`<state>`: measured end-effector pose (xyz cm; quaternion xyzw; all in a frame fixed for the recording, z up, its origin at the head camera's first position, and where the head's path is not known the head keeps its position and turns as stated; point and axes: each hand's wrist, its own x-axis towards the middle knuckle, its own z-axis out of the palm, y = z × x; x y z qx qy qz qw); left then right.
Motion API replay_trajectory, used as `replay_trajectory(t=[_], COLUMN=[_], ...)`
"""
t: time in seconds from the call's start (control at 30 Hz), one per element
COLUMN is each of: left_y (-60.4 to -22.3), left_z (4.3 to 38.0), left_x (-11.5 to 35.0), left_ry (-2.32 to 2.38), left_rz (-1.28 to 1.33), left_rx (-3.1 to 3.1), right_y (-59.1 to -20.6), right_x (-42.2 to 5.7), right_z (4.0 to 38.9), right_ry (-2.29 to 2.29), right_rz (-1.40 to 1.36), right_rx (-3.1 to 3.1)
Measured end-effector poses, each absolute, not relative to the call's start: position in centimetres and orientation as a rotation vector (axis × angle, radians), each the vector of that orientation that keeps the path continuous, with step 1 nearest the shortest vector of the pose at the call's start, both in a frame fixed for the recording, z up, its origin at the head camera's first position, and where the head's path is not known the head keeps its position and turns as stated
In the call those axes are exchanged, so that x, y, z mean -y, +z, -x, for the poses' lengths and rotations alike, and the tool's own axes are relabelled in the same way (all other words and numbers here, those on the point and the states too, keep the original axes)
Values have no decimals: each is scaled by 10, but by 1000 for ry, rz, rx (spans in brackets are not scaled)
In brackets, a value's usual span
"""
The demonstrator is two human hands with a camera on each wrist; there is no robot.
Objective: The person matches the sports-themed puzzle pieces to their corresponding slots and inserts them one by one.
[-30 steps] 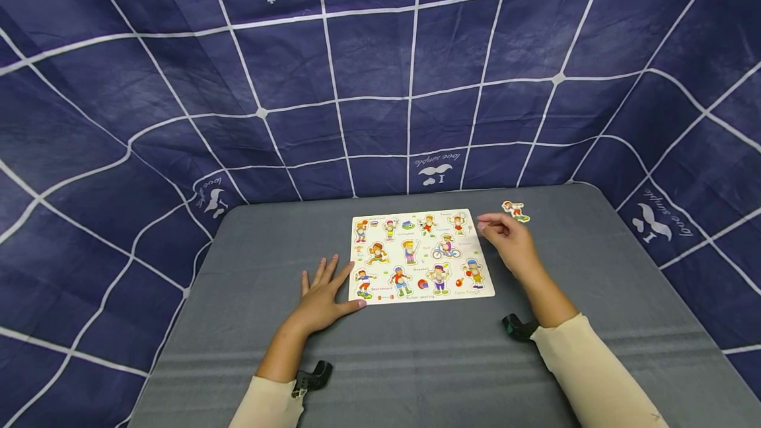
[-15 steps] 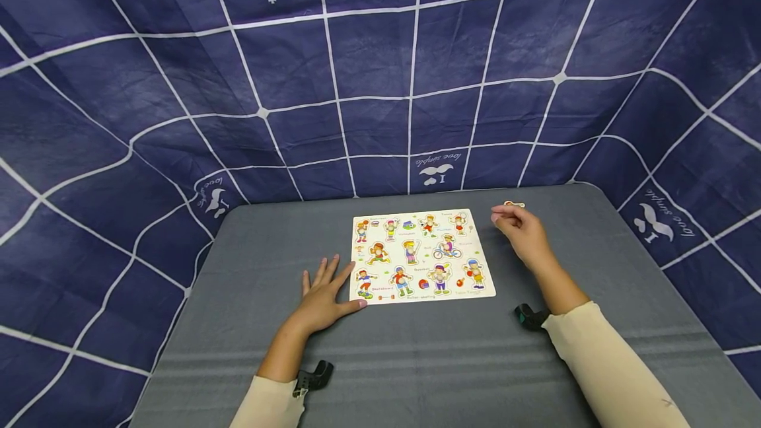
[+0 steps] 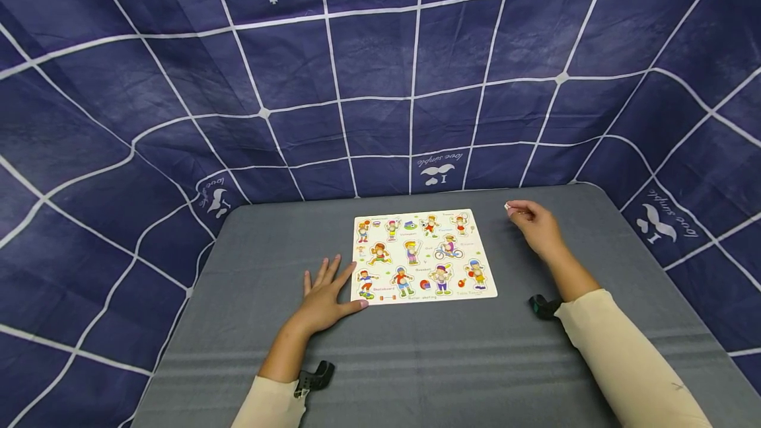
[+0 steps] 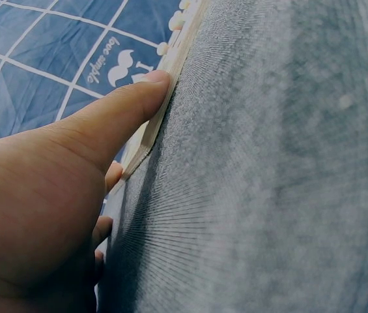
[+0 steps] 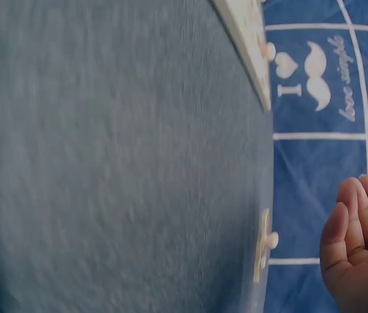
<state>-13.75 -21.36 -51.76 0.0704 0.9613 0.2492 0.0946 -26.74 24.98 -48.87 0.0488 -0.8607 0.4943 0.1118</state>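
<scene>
A white puzzle board (image 3: 396, 256) printed with small sports figures lies flat on the grey-covered table. My left hand (image 3: 324, 306) rests at its lower left corner with fingers spread. In the left wrist view, the thumb (image 4: 128, 104) lies along the board's edge. To the right of the board, my right hand (image 3: 538, 230) is raised over the table, fingers loosely bent. It mostly hides a loose puzzle piece (image 3: 507, 206) in the head view. The right wrist view shows that piece (image 5: 259, 251) with its round knob, apart from the fingers (image 5: 350, 208), which hold nothing.
Grey cloth covers the table (image 3: 428, 362). A blue curtain (image 3: 380, 65) with white grid lines stands behind it and along both sides. Each wrist wears a black camera mount, such as the left one (image 3: 315, 377).
My right hand has moved right, away from the board's edge, to the loose puzzle piece, which it now mostly covers in the head view. The left hand has stayed at the board's corner.
</scene>
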Motion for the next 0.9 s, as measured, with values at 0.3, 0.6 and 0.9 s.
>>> replay_trajectory(t=[0.3,0.6,0.9], left_y=[-520,-520,-520], left_z=[138,138,138], left_x=[214,214,214], left_ry=[727,725,726], left_rz=[-206,-199,-211], left_rx=[-2864,-2859,-2863], right_y=[-491,-495,-498], right_x=[-263,-276,-283], right_z=[282,296,306], right_ry=[1477,1395,1327], right_rz=[-148,-96,-104], right_rx=[2529,2641,2708])
